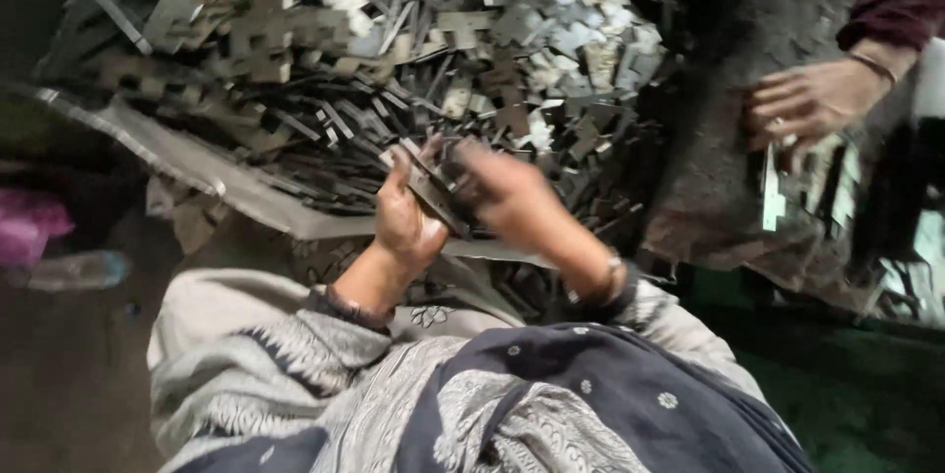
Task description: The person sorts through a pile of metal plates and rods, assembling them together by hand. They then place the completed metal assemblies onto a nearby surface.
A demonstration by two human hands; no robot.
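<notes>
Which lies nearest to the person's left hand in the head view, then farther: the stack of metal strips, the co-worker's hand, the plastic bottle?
From the left hand:
1. Stack of metal strips, gripped in it, at centre.
2. Plastic bottle, on the floor at far left.
3. Co-worker's hand, upper right, beyond the right hand.

Heap of stamped pieces [394,50] looks like thin sheet metal, grey, part dull, part glinting w/ bright flat faces. Small stack [433,192] held between left hand [404,222] and right hand [517,197]: same metal, darker, matt edges. Sack [197,163] under the heap looks woven, rough, dusty. Shawl [472,404] is soft patterned cloth, matt. Other person's hand [812,99] wears a thin metal bangle.
</notes>
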